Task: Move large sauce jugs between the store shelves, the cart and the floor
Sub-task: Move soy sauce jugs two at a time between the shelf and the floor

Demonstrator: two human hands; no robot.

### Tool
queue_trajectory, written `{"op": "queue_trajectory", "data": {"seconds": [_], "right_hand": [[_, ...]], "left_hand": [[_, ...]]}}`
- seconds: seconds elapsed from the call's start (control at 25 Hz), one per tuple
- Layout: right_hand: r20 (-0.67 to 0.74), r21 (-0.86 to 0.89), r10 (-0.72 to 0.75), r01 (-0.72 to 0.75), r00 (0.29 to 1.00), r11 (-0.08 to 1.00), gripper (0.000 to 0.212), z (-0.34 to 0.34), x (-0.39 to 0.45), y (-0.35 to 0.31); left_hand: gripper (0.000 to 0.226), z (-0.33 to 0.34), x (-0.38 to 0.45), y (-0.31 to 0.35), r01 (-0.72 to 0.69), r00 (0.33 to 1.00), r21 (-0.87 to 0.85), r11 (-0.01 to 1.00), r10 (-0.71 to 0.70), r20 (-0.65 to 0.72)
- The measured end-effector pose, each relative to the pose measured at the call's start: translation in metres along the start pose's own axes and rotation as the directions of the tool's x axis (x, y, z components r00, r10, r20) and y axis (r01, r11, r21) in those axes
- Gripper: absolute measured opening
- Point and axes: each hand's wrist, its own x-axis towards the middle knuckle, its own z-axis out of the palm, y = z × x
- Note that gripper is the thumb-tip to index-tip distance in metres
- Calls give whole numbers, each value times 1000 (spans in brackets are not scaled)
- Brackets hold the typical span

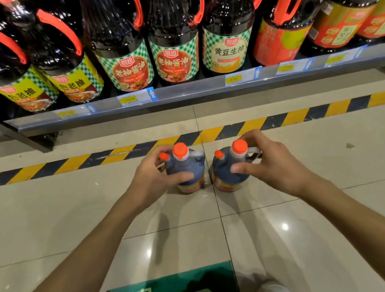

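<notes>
2 hands: L (152, 177), R (272, 163) | 2 floor jugs (186, 168) (227, 168) | 9 shelf jugs (125, 45)

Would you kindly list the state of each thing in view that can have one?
left jug: upright on the floor, orange caps on, gripped by the left hand.
right jug: upright on the floor, caps on, gripped by the right hand.
shelf bottles: upright in a row on the shelf, handles folded down.
</notes>
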Motion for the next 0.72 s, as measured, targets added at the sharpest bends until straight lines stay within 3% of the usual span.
{"op": "queue_trajectory", "data": {"seconds": [0.08, 0.2, 0.36, 0.48, 0.72], "right_hand": [[14, 191, 85, -87, 996, 978, 58, 19, -2, 24], [112, 465, 158, -192, 981, 864, 50, 40, 3, 52], [132, 531, 102, -157, 986, 833, 63, 48, 21, 56], [114, 641, 103, -152, 988, 752, 54, 50, 43, 46], [34, 768, 240, -179, 970, 615, 65, 57, 89, 44]], "left_hand": [[85, 9, -1, -23, 101, 994, -134, 986, -96, 44], [97, 19, 4, -38, 158, 987, -162, 974, -151, 51], [92, 20, 18, -42, 150, 988, -187, 971, -143, 50], [84, 26, 34, -32, 108, 994, -261, 959, -98, 52], [78, 31, 74, -24, 152, 988, -353, 923, -151, 31]]}}
